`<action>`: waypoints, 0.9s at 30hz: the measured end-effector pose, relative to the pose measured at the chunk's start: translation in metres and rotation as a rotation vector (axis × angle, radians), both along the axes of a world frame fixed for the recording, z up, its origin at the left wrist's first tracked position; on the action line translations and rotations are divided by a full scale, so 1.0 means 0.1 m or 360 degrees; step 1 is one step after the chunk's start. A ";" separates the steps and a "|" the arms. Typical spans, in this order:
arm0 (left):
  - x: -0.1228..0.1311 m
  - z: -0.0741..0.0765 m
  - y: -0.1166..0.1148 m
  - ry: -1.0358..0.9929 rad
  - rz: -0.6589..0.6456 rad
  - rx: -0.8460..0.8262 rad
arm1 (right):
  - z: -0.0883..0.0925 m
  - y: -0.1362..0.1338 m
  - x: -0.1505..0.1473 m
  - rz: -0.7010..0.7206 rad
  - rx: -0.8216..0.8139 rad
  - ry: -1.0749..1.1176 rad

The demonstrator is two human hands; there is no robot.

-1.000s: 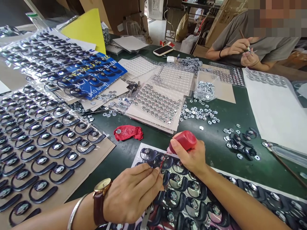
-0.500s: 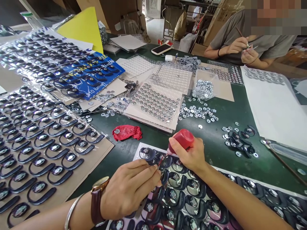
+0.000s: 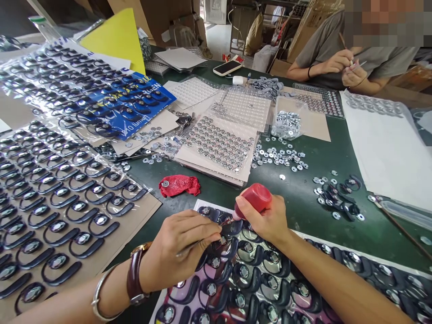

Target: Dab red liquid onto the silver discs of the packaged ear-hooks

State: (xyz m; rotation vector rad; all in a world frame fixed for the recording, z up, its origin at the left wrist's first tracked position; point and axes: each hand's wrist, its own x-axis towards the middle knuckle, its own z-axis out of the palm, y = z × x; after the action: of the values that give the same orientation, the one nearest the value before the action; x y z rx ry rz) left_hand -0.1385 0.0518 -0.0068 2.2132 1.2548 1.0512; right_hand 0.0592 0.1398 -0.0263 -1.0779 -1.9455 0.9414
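Note:
A red squeeze bottle [image 3: 254,199] is gripped in my right hand [image 3: 275,218], its nozzle tilted down to the left over the upper rows of a sheet of black hook-shaped pieces [image 3: 245,272]. My left hand [image 3: 184,247], with a watch at the wrist, is closed near the nozzle, thumb and fingers pressed together. Whatever lies between those fingertips is too small to make out. Round silvery discs sit on the black pieces. Beyond my hands lies a crumpled red cloth [image 3: 179,185] with one washer on it.
More black pieces lie on a cardboard sheet [image 3: 135,225] at left. Stacked trays of round metal parts [image 3: 219,144], loose washers [image 3: 278,157] and a clear box [image 3: 289,121] stand mid-table. A phone [image 3: 227,68] lies behind. Across the table a person [image 3: 324,49] holds a thin tool.
My left hand has turned and drawn slightly up and left from the sheet. The bottle has shifted a little left in my right hand.

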 end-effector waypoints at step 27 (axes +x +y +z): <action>0.46 0.01 0.05 0.0671 -0.0491 0.0636 | -0.02 -0.08 0.53 -0.0229 0.0205 0.0166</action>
State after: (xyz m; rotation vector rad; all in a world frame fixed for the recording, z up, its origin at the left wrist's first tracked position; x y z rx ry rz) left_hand -0.0921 0.0570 -0.0058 2.9355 0.8530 0.7884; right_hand 0.1122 0.1317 -0.0285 -1.0579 -1.7925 0.7681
